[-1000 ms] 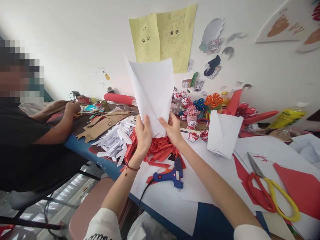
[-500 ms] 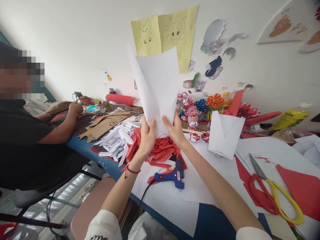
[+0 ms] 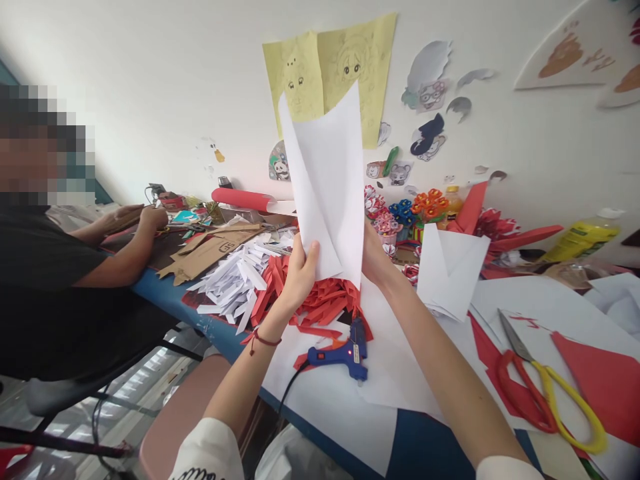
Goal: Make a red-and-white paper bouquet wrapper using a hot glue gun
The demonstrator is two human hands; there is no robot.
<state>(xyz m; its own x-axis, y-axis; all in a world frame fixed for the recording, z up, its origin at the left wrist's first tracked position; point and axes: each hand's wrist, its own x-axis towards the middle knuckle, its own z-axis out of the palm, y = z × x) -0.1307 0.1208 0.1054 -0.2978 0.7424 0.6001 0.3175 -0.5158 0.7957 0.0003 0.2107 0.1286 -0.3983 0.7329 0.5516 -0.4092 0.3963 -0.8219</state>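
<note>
I hold a white sheet of paper [image 3: 330, 180] upright above the table, curled into a cone with its narrow end down. My left hand [image 3: 299, 275] grips the lower left edge, thumb on the front. My right hand [image 3: 376, 259] sits behind the lower right edge, mostly hidden by the sheet, closed on it. Below the hands lie a heap of red paper strips [image 3: 320, 303] and a blue glue gun [image 3: 343, 353] with a lit red lamp and a black cord.
A pile of white folded strips [image 3: 233, 280], a folded white sheet [image 3: 450, 270], scissors with red and yellow handles [image 3: 545, 387], red paper pieces [image 3: 600, 373] and paper flowers [image 3: 400, 213] crowd the blue table [image 3: 165, 293]. A person in black [image 3: 60, 293] works at the left.
The sheet has been rolled tighter and turned more upright, its top rising toward the yellow drawings. My right hand slid behind the paper; my left hand moved slightly up and right.
</note>
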